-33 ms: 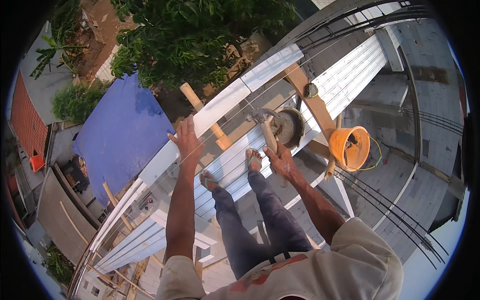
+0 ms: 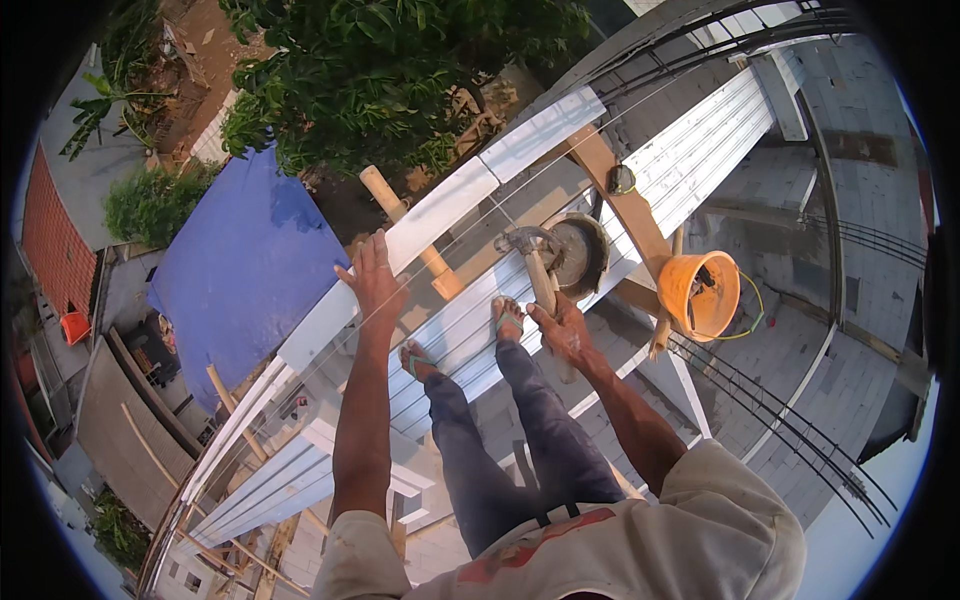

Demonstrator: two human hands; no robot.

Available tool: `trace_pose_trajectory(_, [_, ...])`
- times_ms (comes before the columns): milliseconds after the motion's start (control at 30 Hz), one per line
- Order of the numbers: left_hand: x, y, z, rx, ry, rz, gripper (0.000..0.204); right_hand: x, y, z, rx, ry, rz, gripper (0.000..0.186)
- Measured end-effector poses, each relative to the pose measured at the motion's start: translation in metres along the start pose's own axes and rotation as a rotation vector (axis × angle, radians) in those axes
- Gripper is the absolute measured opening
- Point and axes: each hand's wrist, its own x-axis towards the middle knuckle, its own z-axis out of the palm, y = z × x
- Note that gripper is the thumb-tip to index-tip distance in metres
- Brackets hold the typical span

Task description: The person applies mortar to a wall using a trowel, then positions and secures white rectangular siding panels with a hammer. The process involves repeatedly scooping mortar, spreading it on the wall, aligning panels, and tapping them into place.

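Observation:
My right hand (image 2: 565,334) is wrapped round the wooden handle of a claw hammer (image 2: 541,275). The hammer's metal head is raised in front of my feet and overlaps the edge of a round mortar pan (image 2: 578,256). At the left, my left hand (image 2: 375,280) rests with its fingers stretched out on the top of a row of pale blocks (image 2: 440,222). A thin taut string (image 2: 560,172) runs along this row. Grey wet mortar lies in the pan.
I stand in sandals on ribbed white metal planks (image 2: 690,150), high above ground. An orange bucket (image 2: 702,296) hangs by a brown timber beam (image 2: 630,205) carrying a small round object. A wooden post (image 2: 410,230) crosses the block row. Steel bars (image 2: 780,430) jut out right; a blue tarpaulin (image 2: 245,280) lies below left.
The hammer's head has shifted slightly and turned, while my right hand keeps its grip. My left hand stays in place on the blocks.

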Motion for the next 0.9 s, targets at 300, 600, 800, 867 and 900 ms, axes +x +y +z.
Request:
trace_pose_trajectory(300, [-0.168, 0.017, 0.005, -0.252, -0.181, -0.096, 0.103, -0.133, 0.158, -0.083, 0.105, -0.276, 0.378, 0.024])
trace_pose_trajectory(600, [-0.382, -0.031, -0.002, -0.672, -0.821, -0.681, 0.087, -0.255, 0.160, -0.178, -0.849, -0.732, 0.888, 0.016])
trace_pose_trajectory(800, [-0.384, -0.049, -0.018, -0.807, -0.891, -0.649, 0.082, -0.269, 0.162, -0.165, -0.781, -0.622, 0.769, 0.016])
trace_pose_trajectory(867, [-0.379, -0.054, -0.024, -0.736, -0.895, -0.559, 0.079, -0.270, 0.162, -0.151, -0.715, -0.560, 0.717, 0.016])
trace_pose_trajectory(900, [-0.375, -0.057, -0.027, -0.704, -0.902, -0.506, 0.077, -0.274, 0.161, -0.147, -0.681, -0.529, 0.703, 0.016])
